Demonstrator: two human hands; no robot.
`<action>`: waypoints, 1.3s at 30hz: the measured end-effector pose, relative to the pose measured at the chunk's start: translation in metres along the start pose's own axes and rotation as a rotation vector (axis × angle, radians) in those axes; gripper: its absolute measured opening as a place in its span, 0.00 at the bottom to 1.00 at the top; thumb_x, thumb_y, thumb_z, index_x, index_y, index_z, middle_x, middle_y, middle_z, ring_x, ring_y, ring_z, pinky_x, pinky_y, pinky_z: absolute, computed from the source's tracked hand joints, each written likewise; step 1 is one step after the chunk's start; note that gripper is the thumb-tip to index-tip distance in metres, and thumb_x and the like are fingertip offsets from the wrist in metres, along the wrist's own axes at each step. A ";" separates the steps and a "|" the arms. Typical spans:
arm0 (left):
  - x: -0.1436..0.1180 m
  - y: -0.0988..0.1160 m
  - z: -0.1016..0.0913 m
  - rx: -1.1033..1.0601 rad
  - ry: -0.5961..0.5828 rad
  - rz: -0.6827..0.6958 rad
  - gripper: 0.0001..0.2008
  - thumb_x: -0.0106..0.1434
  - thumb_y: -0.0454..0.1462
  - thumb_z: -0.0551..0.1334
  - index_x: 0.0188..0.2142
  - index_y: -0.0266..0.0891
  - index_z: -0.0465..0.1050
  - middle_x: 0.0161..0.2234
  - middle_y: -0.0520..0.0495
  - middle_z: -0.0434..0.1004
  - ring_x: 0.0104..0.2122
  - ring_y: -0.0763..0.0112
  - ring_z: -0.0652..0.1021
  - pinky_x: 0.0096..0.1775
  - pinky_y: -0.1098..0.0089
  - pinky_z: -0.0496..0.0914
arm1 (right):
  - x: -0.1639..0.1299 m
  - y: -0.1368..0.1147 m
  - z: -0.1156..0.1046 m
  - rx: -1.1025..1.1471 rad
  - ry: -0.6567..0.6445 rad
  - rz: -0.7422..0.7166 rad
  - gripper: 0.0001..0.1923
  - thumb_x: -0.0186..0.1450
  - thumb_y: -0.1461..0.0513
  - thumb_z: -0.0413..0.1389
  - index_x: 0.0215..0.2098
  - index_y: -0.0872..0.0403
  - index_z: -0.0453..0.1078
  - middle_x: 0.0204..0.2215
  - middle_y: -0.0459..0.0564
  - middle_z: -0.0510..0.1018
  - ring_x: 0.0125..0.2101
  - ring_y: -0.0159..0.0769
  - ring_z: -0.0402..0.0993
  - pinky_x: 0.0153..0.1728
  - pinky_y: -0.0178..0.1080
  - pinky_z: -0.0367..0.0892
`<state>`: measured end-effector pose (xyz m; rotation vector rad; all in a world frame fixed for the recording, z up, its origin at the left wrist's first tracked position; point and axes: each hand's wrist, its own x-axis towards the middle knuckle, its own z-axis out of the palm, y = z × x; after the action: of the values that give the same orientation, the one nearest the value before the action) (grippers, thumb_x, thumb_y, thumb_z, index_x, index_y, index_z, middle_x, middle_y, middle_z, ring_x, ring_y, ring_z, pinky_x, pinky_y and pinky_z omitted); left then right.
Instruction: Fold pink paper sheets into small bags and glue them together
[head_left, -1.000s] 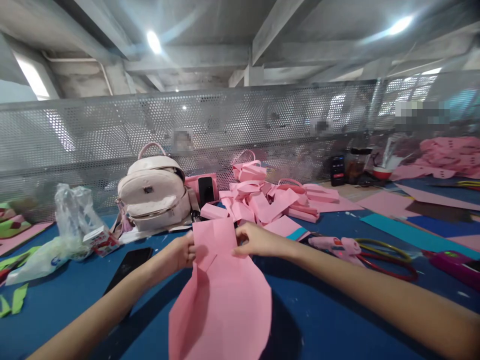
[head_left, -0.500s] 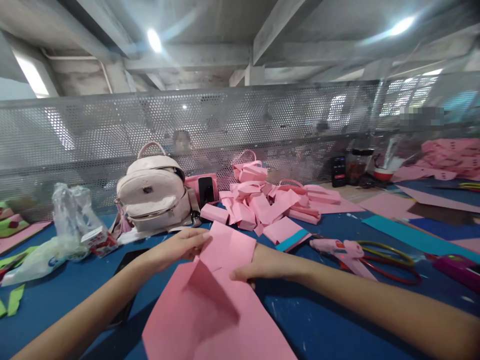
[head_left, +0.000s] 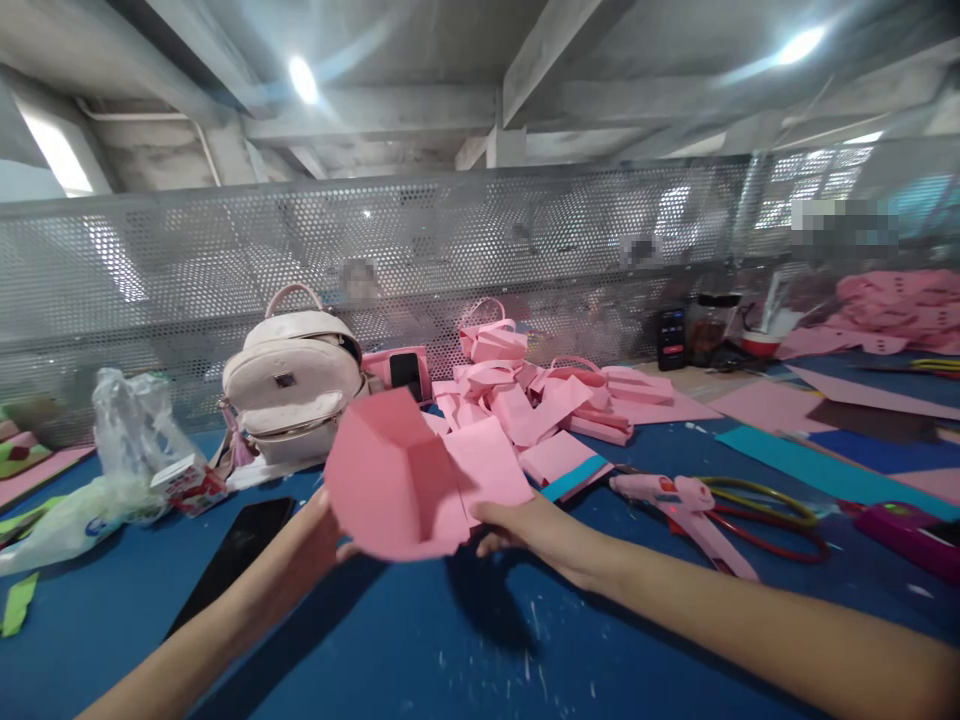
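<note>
Head view: both hands hold the pink sheet [head_left: 397, 485] up off the table [head_left: 480, 650], in front of the backpack [head_left: 289, 385]; left hand [head_left: 319, 525] is under its left edge, fingers hidden; right hand [head_left: 525, 525] pinches its right edge, fingers closed; the sheet's long axis runs left-right between them; a glue gun [head_left: 675, 500] lies right of the sheet.

backpack [head_left: 291, 375] left, glue gun [head_left: 679, 500] right

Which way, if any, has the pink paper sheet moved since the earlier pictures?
Yes. The pink paper sheet has been lifted off the blue table and now overlaps the backpack, held by both hands.
</note>
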<state>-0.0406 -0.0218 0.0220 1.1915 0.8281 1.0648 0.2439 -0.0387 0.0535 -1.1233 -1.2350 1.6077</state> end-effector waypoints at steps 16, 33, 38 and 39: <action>0.005 0.005 0.037 0.197 0.393 0.138 0.41 0.53 0.43 0.73 0.62 0.47 0.54 0.59 0.40 0.67 0.59 0.50 0.70 0.54 0.59 0.69 | -0.018 0.017 0.014 -1.042 -0.283 -0.515 0.11 0.62 0.66 0.60 0.44 0.53 0.73 0.48 0.52 0.75 0.49 0.42 0.70 0.50 0.44 0.67; 0.004 -0.014 0.038 0.550 0.278 0.407 0.41 0.56 0.32 0.58 0.68 0.41 0.45 0.67 0.40 0.52 0.70 0.50 0.43 0.67 0.50 0.34 | -0.002 0.017 0.008 -1.729 -0.146 -1.488 0.10 0.72 0.68 0.50 0.39 0.55 0.72 0.35 0.48 0.79 0.38 0.35 0.68 0.38 0.40 0.57; 0.009 -0.001 0.037 0.658 0.170 0.549 0.45 0.63 0.35 0.61 0.70 0.51 0.34 0.70 0.42 0.44 0.69 0.52 0.49 0.67 0.49 0.48 | 0.004 0.016 -0.007 -1.815 -0.076 -1.434 0.11 0.71 0.70 0.51 0.34 0.55 0.73 0.29 0.48 0.78 0.33 0.35 0.67 0.36 0.40 0.55; 0.008 0.003 0.034 0.724 0.166 0.622 0.47 0.63 0.36 0.63 0.70 0.53 0.31 0.70 0.42 0.43 0.69 0.51 0.51 0.65 0.49 0.52 | 0.004 0.016 -0.011 -1.825 -0.076 -1.411 0.12 0.71 0.70 0.51 0.34 0.55 0.73 0.29 0.48 0.78 0.33 0.36 0.67 0.35 0.40 0.55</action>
<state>-0.0066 -0.0244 0.0323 2.0831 1.0457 1.4290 0.2519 -0.0349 0.0360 -0.5008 -2.5904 -0.8641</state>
